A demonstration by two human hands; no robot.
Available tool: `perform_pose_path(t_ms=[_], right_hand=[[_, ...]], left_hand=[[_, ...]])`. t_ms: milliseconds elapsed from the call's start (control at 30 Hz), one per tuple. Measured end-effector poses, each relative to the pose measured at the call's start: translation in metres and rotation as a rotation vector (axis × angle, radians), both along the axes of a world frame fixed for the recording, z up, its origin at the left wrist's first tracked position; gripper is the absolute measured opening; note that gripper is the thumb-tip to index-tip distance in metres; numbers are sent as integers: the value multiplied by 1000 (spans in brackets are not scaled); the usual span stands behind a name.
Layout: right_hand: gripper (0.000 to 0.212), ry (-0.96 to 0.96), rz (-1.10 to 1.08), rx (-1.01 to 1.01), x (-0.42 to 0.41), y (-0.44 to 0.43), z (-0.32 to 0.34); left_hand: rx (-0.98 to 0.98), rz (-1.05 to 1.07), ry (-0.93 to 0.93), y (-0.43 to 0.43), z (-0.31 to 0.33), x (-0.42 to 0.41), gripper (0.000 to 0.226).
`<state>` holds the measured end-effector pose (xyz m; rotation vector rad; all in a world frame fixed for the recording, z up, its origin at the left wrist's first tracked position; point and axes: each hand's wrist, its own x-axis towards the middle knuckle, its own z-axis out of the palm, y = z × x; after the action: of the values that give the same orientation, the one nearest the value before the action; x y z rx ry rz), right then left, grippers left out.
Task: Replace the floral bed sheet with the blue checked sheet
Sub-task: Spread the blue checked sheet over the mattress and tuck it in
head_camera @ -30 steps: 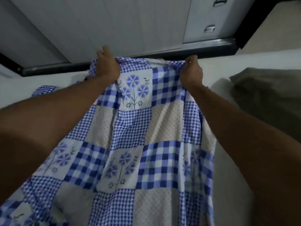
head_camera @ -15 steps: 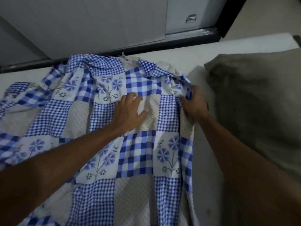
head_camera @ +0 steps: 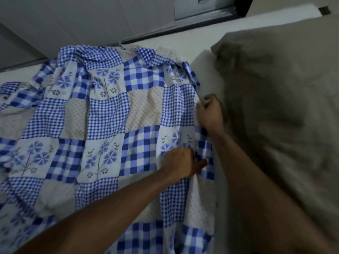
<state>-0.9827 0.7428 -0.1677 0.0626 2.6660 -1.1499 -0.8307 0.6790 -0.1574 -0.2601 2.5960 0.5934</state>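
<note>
Head view: the blue checked sheet (head_camera: 110, 123) lies rumpled across the bed (head_camera: 183, 36), its right edge just beside a grey blanket (head_camera: 275, 110). The right hand (head_camera: 210, 115) pinches that edge, while the left hand (head_camera: 180, 162) grips a fold nearer (fingers (head_camera: 206, 103) curled into cloth). Pulling both holds outward evenly should keep the checks square.

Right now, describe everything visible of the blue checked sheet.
The blue checked sheet is a thin, cotton-looking patchwork print: large and small blue-white checks, dotted beige squares and blue flower panels. It lies spread but wrinkled over the pale mattress, bunched along its far edge. The right-hand grip pinches its right edge; the left-hand grip holds the same edge nearer the person.
</note>
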Motion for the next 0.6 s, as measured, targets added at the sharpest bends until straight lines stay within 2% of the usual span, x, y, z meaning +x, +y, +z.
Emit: perform_pose_path(t_ms=[67,167,233,300,400,467,533,600], right_hand=[[23,-11,-97,61,65,31,-13],[16,-37,-208,-14,170,77,-8],[22,-119,-204,-97,233,103,2],[40,-320,-219,-175,287,122,5],[64,-462,-193,-157,349,134,8],[58,-503,-218,-167,383,143,9],[35,-517,-257,-120,419,154,5],[14,-445,-317,-70,455,168,-1]], left_hand=[[20,-10,-76,21,-3,19,49],[-17,-10,-112,40,-5,33,23],[58,103,-118,42,-6,34,30],[195,217,-129,43,-2,32,39],[309,351,-63,46,4,31,46],[361,468,-35,45,-3,29,48],[416,511,-38,40,-16,31,53],[453,485,-50,40,-26,39,54]])
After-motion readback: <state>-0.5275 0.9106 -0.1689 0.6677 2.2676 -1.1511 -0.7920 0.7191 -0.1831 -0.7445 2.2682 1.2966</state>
